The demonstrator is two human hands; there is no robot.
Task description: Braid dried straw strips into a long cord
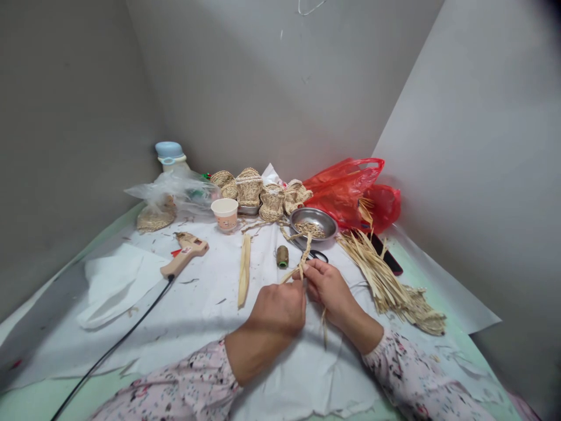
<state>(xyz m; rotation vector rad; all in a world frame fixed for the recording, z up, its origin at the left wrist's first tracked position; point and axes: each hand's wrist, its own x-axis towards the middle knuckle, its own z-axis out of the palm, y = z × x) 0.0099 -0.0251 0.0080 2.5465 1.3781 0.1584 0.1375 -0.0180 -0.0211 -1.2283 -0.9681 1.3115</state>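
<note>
A braid of pale straw-like strips rises from between my two hands, its upper end near a steel bowl. My left hand is closed round the lower strands, with its fingertips mostly hidden behind the knuckles. My right hand pinches the braid between thumb and fingers. A loose strip dangles below my right hand. Just beyond the hands lie black-handled scissors, partly covered by the braid, and a spool of brownish thread.
To the left lie a glue gun with a black cord and a flat strip. A paper cup, woven pieces and a red plastic bag stand at the back. A bundle of strips lies right, partly over a phone.
</note>
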